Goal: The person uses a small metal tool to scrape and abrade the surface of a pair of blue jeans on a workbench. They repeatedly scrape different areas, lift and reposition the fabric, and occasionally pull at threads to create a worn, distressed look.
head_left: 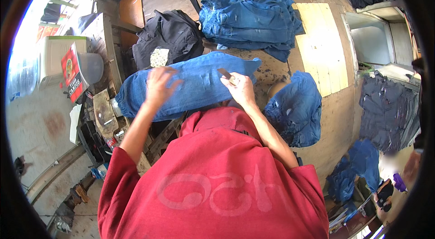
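Note:
A blue denim trouser leg lies stretched out lengthwise in front of me, with small worn marks near its middle. My left hand is over its left part, fingers apart and slightly blurred; whether it touches the cloth I cannot tell. In my right hand is a small flat, dark, blade-like tool, gripped between thumb and fingers, its tip pointing up and left over the denim. The tool's exact kind is not plain. To the right of that hand hangs a bunched piece of blue denim.
Beyond the leg are a dark garment pile and a stack of blue jeans. A pale board lies right of the stack. Dark garments are piled at the far right. A red printed sheet and pale containers stand left.

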A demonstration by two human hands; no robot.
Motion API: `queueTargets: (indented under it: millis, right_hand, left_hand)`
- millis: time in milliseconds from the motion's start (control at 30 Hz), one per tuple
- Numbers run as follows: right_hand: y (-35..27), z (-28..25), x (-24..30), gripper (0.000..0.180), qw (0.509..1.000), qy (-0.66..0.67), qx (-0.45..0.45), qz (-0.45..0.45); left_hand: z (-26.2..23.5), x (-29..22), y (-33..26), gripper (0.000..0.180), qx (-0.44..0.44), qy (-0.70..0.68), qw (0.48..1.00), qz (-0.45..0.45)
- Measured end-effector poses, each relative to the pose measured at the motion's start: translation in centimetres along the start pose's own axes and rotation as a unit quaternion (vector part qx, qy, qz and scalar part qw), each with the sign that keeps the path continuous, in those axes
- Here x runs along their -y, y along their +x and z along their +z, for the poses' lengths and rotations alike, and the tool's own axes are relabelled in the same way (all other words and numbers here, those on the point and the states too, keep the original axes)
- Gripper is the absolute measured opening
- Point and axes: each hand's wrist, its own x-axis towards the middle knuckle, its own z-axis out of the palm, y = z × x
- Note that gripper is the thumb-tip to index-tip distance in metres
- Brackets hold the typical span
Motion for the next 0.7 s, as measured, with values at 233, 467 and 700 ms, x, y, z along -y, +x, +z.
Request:
queueTargets:
  millis: [233, 467, 700]
  right_hand:
    - [1.5, 3.3, 2.4, 0.034, 0.996, -0.076, 0.046, -0.009]
    - [1.8, 5.2, 2.2, 0.031, 0.982, 0.11, 0.096, 0.118]
    - [1.4, 2.8, 1.5, 0.025, 0.914, 0.304, 0.081, 0.256]
  left_hand:
    - [4.3, -6.7, 0.3, 0.016, -0.043, -0.028, 0.998, -0.041]
    - [4.8, -6.4, -0.8, 0.016, -0.084, -0.063, 0.994, -0.035]
    - [4.2, -3.7, -0.6, 0.014, -0.062, -0.095, 0.993, -0.026]
